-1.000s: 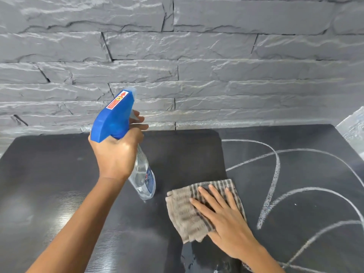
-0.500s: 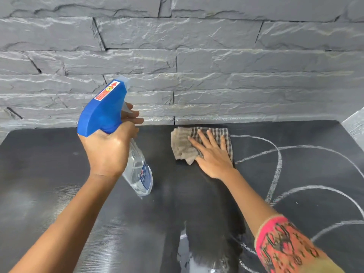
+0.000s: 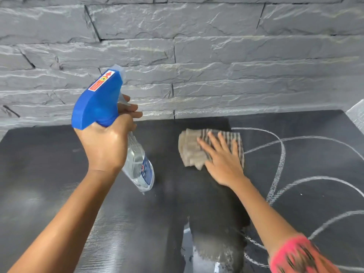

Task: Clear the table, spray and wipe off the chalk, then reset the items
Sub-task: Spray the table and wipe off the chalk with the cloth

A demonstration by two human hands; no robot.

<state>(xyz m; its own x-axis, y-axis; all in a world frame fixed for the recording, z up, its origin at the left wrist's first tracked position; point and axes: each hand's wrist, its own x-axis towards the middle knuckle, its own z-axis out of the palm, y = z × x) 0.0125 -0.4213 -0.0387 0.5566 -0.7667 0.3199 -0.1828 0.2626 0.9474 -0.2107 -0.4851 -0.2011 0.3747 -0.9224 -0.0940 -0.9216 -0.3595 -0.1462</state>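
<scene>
1. Head view: a spray bottle point(image 3: 137, 164) with a blue trigger head and a clear body is gripped by the left hand point(image 3: 104, 146). The fingers are curled round its neck, and it is held in the air above the left half of the dark table point(image 3: 39, 174)
2. A striped grey-brown cloth point(image 3: 191, 152) is pressed flat on the table near its far edge by the right hand point(image 3: 222, 164), with the fingers straight and spread (only the cloth's left part is left uncovered)
3. White chalk lines point(image 3: 279, 164) are seen curving over the right half of the table, just beside the cloth
4. A darker, wet-looking band point(image 3: 212, 209) is seen running from the cloth toward the near edge
5. A blurred pink patterned sleeve point(image 3: 295, 255) is seen on the right forearm, and a grey stone wall point(image 3: 236, 56) stands behind the table
</scene>
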